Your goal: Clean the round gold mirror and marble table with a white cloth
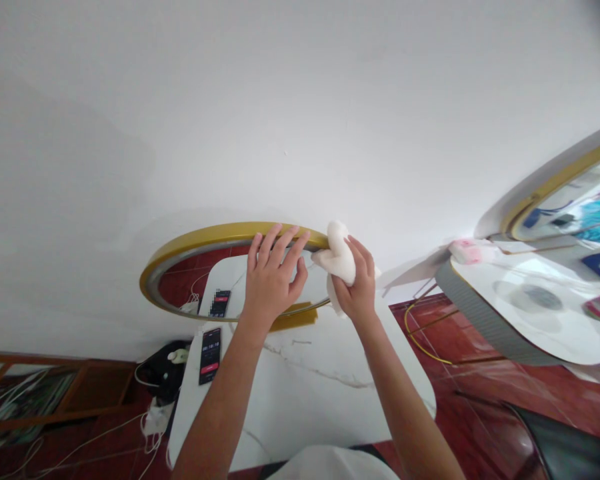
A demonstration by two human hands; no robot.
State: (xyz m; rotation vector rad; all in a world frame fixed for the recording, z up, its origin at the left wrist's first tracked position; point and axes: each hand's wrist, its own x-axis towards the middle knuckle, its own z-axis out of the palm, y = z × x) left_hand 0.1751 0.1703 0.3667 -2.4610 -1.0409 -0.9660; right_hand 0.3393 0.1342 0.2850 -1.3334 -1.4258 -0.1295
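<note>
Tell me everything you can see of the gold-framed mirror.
The mirror looks rounded, with a metallic gold frame and a grey inner band. It stands on the white marble-look table, close to the wall; whether they touch is unclear. A gold block shows at its lower edge, and its glass reflects the phone. The left-hand grip rests, fingers spread, along the frame's top; the right-hand grip holds a bunched white cloth against its right side.
</note>
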